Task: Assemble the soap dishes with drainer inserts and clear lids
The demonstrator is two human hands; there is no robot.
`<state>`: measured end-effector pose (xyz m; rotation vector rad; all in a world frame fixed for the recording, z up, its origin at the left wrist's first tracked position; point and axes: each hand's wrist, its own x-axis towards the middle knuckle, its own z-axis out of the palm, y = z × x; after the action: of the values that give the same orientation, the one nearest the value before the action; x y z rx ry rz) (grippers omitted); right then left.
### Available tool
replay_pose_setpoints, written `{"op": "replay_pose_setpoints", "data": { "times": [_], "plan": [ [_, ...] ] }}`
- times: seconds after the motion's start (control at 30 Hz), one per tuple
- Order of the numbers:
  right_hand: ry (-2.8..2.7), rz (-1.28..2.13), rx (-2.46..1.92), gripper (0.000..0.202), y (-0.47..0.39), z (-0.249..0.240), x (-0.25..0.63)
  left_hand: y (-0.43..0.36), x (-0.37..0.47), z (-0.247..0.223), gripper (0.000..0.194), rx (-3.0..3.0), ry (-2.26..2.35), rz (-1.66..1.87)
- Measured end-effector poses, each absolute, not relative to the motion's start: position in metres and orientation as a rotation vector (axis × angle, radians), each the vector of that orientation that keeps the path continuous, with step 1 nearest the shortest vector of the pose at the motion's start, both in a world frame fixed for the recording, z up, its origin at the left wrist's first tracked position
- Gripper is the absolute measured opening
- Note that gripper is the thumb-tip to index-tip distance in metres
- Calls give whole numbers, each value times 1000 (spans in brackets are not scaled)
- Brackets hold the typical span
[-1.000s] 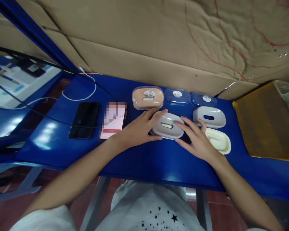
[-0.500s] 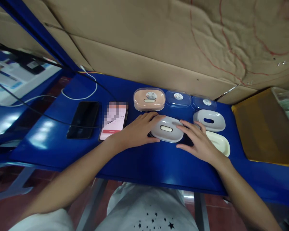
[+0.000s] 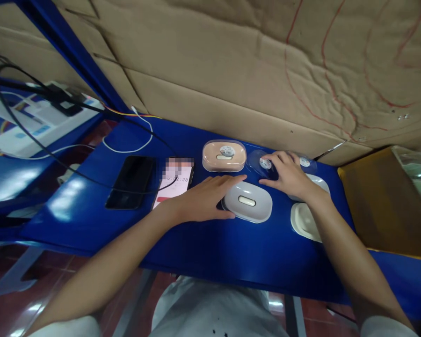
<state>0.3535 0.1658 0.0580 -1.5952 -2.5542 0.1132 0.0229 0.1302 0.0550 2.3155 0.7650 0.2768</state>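
My left hand [image 3: 205, 199] curls its thumb and fingers around the left end of a grey oval soap dish [image 3: 261, 213], which lies on the table with a cream insert in its slot. Over a clear plastic lid [image 3: 255, 164] with a round sticker, my right hand [image 3: 289, 175] has its fingertips on the far side and its thumb at the near side. Behind that hand another clear lid [image 3: 311, 164] is partly hidden. My right forearm covers parts of a second grey dish part [image 3: 322, 181] and a cream tray [image 3: 300, 220].
A lidded peach soap dish [image 3: 212, 164] stands at the back of the blue table [image 3: 231, 252]. Two phones, one dark [image 3: 129, 182] and one lit [image 3: 173, 187], lie at left under a black cable. A cardboard box [image 3: 368, 201] bounds the right side.
My right hand has left the grey soap dish and moved up and back to the middle clear lid. My left hand stays around the dish's left end. The camera view has shifted slightly.
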Motion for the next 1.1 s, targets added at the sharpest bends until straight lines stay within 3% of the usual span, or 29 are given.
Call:
{"op": "replay_pose_setpoints", "data": {
  "times": [0.1, 0.23, 0.47, 0.63, 1.1],
  "plan": [
    [-2529, 201, -1624, 73, 159, 65, 351, 131, 23, 55, 103, 2294, 777, 291],
    [-2418, 205, -1511, 68, 128, 79, 351, 130, 23, 55, 109, 2253, 794, 336],
    [-2449, 535, -1362, 66, 45, 70, 335, 122, 33, 50, 110, 2245, 749, 356],
    [-2447, 442, -1292, 65, 35, 57, 323, 119, 36, 49, 107, 2277, 722, 342],
    [-2534, 293, -1223, 90, 37, 55, 318, 123, 33, 49, 102, 2350, 696, 369]
  ]
}}
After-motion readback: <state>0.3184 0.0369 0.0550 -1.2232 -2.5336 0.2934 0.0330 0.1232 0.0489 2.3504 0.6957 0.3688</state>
